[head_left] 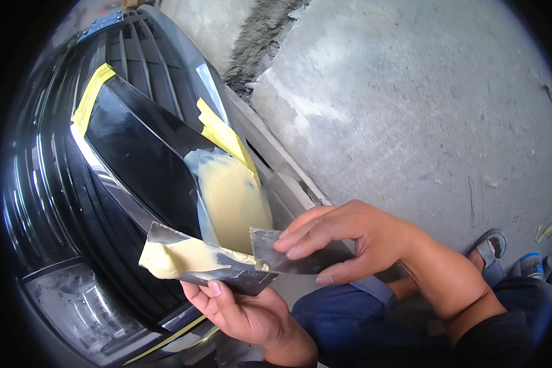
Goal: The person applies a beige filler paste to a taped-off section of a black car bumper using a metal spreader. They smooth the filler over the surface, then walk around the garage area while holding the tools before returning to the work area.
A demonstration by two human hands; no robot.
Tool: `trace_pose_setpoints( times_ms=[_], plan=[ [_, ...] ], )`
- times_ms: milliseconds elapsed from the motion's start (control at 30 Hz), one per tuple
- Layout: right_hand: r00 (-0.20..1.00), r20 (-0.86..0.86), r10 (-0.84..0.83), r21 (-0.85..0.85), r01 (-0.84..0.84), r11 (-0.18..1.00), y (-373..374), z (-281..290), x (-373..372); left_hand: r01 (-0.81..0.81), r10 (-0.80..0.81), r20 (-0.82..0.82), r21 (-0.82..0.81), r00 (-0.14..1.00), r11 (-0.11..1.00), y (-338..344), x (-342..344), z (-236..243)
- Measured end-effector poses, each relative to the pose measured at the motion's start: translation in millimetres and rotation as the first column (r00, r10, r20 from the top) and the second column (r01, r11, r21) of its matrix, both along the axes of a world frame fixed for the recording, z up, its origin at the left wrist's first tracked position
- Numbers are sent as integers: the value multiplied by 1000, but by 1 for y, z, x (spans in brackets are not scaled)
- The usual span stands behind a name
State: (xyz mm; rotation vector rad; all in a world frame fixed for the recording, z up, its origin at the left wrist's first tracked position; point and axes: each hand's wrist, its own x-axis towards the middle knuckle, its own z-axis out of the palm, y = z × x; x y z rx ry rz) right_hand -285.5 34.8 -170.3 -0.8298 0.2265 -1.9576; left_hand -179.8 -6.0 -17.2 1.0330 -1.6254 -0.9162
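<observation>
My left hand point(248, 316) grips a metal plate point(239, 282) from below, with cream filler paste point(168, 257) heaped on its left part. My right hand point(356, 239) holds a thin metal spreader point(273, 257), its left edge at the paste-smeared right end of the plate. Just beyond both tools is a glossy black car part point(135, 147) with a broad patch of cream filler point(230, 202) on its right side, partly hidden by the plate. Yellow masking tape point(221, 132) runs along parts of the surrounding border.
Ribbed black bodywork point(49, 165) and a scuffed lamp point(86, 306) fill the left. Grey concrete floor point(411, 104) lies to the right, with a rough broken channel point(257, 55). My knee point(337, 319), a sandalled foot point(490, 248) and grey-blue footwear point(530, 267) are at lower right.
</observation>
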Motion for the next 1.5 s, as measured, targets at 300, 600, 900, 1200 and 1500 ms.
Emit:
trace_pose_setpoints(
  times_ms=[300,600,900,1200,1500],
  plan=[
    [918,-219,-330,456,395,798,-46,-20,61,-5,4,-7,-110,1000,994,-1,16,3],
    [850,-258,-460,365,527,768,-53,4,102,19,-20,-12,-101,1000,995,1,31,6],
    [925,-205,-321,383,378,843,-32,-8,111,13,-13,-1,-116,1000,993,-1,26,6],
    [929,-167,-330,401,370,838,-46,-6,90,5,-6,-10,-102,1000,995,1,25,4],
    [988,-91,-126,431,153,889,-24,-23,104,-4,4,-1,-119,1000,993,-1,24,4]
  ],
)
